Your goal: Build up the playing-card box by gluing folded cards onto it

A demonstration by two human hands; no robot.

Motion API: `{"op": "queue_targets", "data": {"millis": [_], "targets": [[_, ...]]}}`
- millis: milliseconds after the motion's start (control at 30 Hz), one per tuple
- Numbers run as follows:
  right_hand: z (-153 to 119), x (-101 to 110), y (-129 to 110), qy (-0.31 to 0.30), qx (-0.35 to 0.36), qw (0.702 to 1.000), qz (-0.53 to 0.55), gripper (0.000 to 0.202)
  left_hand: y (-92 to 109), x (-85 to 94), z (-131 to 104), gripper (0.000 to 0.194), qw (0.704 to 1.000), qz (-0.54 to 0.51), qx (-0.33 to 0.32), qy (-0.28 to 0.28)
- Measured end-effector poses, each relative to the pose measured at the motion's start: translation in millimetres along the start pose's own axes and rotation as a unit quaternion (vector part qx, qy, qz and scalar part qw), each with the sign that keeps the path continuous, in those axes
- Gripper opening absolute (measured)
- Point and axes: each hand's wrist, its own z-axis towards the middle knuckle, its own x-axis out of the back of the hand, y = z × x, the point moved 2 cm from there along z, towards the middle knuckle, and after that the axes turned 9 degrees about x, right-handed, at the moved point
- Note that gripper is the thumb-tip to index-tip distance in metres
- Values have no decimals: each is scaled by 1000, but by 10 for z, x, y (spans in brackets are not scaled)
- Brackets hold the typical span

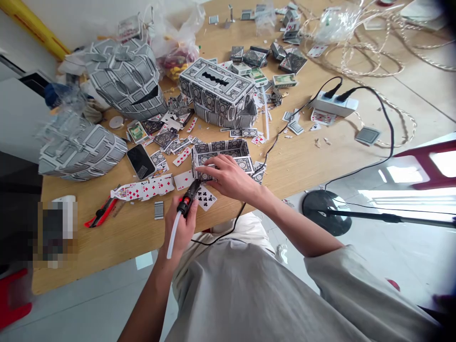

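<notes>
A black hot glue gun [190, 195] is gripped in my left hand [184, 225]. A white glue stick [173, 234] sticks out of its rear. The gun's nozzle is at the lower left corner of an open box made of playing cards [245, 164]. My right hand [233, 180] holds the box's near wall, its fingers reaching over the edge; part of the grip is hidden. Underneath the gun and hand lies an eight of clubs card [207, 198]. To the left is a strip of joined cards [149, 188].
A red utility knife [103, 212] and a phone [141, 161] lie left. Behind stands a card-covered tissue box [221, 83], with woven card baskets [123, 78] beside it. The gun's cord runs right, toward a power strip [337, 103]. Loose cards and rope [374, 52] lie about.
</notes>
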Motion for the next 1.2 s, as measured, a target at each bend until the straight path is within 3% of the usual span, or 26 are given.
{"op": "queue_targets", "data": {"millis": [233, 767, 1200], "targets": [[37, 35, 44, -22, 8, 1000, 11, 47, 27, -52, 69, 33, 999, -5, -28, 23], [45, 32, 77, -23, 0, 999, 34, 46, 69, -90, 101, 36, 1000, 5, -18, 19], [56, 67, 93, -13, -22, 996, 88, 34, 153, 84, -10, 29, 999, 32, -13, -7]]}}
